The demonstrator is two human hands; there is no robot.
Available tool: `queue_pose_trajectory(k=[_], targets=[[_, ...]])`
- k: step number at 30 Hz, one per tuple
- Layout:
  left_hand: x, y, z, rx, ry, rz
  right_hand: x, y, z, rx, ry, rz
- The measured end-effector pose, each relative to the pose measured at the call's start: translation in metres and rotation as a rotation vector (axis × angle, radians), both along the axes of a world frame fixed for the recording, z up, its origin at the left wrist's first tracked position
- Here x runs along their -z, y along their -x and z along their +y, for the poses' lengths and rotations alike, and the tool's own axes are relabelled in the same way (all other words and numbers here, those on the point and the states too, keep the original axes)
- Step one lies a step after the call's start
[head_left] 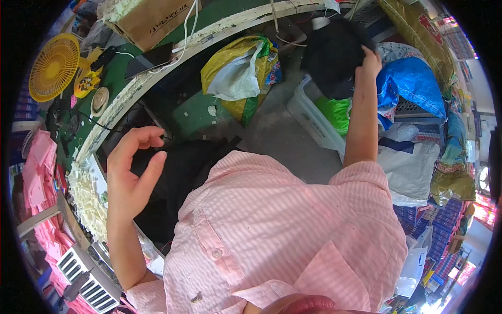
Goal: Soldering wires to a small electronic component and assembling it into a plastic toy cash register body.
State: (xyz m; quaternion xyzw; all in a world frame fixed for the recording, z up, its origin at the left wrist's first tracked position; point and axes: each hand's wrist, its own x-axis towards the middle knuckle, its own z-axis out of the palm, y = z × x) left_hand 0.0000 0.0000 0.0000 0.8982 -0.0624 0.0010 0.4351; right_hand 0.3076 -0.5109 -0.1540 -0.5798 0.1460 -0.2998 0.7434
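A curved green worktop [238, 21] with a chipped pale rim bends round a crowded workroom.
The right hand [370, 64] touches the right edge of a rounded black thing [332, 60] above the translucent bin [308, 110] on the grey floor [293, 159]; whether it pinches it, I cannot tell. The left hand [135, 170] curls, thumb spread from fingers, near black cloth [191, 162]. The worktop carries a yellow fan [54, 68] and a cardboard box [151, 23]; a yellow sack [214, 70] and a blue bag [410, 83] stand beyond, pink sheets [39, 167] far left.
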Motion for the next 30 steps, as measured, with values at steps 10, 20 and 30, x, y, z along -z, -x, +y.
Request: queue_pose_trajectory(k=[10,20,30], targets=[[0.022,0.004,0.022,-0.137,0.1,0.02,0.098,0.015,-0.092,0.492,-0.488,0.19],[0.069,0.045,0.061,-0.39,0.107,0.048,0.205,0.042,-0.203,0.084,0.665,1.196],[0.131,0.082,0.045,-0.462,0.709,0.063,0.124,0.002,0.036,-1.081,1.025,0.629]])
